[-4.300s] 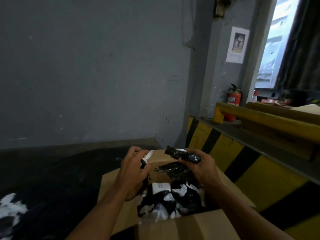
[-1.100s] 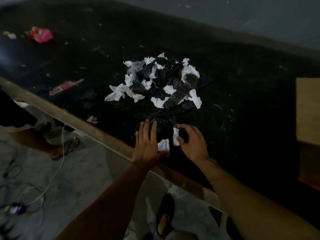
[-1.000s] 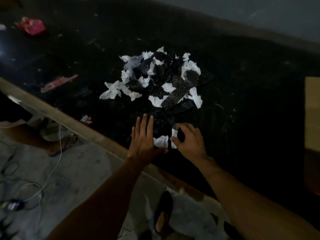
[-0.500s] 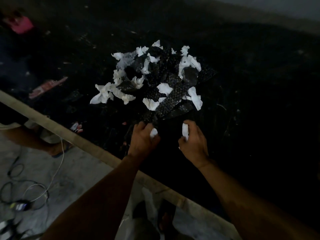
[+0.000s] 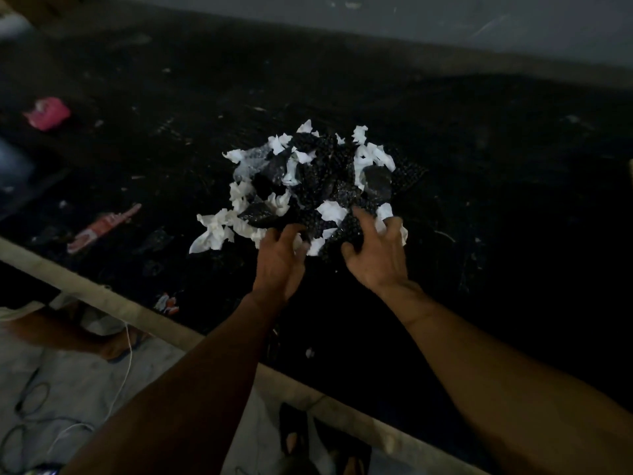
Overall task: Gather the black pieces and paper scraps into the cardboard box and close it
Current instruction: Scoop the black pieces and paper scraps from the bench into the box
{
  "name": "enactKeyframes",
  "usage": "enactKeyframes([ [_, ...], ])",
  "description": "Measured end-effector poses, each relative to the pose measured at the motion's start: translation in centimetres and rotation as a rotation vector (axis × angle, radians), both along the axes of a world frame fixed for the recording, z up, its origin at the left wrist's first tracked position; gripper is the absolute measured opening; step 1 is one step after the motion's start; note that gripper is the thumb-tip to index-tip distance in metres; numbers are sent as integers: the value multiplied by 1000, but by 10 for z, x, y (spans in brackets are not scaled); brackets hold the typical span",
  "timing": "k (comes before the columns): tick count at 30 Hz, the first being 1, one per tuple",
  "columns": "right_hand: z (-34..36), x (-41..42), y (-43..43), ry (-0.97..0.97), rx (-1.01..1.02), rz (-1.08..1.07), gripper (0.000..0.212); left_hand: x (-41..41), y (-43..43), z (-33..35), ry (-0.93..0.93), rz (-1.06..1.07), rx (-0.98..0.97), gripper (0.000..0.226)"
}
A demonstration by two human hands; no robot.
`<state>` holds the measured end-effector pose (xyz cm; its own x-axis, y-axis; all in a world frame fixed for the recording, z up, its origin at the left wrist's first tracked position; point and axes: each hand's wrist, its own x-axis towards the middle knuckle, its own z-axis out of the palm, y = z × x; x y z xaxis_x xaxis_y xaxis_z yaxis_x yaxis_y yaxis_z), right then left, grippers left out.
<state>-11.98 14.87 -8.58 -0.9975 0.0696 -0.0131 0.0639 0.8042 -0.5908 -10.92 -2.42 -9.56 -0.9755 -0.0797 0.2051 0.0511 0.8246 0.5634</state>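
Near pile edge, left hand (image 5: 281, 260) clutches paper scraps (image 5: 330, 212), right hand (image 5: 376, 257) clutches black pieces (image 5: 318, 159); dark surface (image 5: 496, 200); pink wrapper (image 5: 48, 113), red wrapper (image 5: 102, 228) well left.

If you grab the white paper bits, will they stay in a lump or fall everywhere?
Probably floppy and very light: the white paper scraps look thin, torn and crumpled. They lie loose among the black pieces, so a handful would likely shed bits. Scooping with left hand and right hand together, as their curled fingers suggest, should lose fewer.
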Motion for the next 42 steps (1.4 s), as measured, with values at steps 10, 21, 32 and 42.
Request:
enactKeyframes([
  [10,-39,-17,1,-95,348,66,50,-30,-15,-46,-327,-306,-184,54],
  [21,-19,15,2,-3,11,-231,20,-37,-36,-51,39,-361,-59,20],
  [32,-10,-16,56,127,288,-364,33,-81,29,-13,76,-517,-97,32],
  [42,-52,-41,78,82,94,-74,62,-92,69,-65,-47,-473,-190,51],
])
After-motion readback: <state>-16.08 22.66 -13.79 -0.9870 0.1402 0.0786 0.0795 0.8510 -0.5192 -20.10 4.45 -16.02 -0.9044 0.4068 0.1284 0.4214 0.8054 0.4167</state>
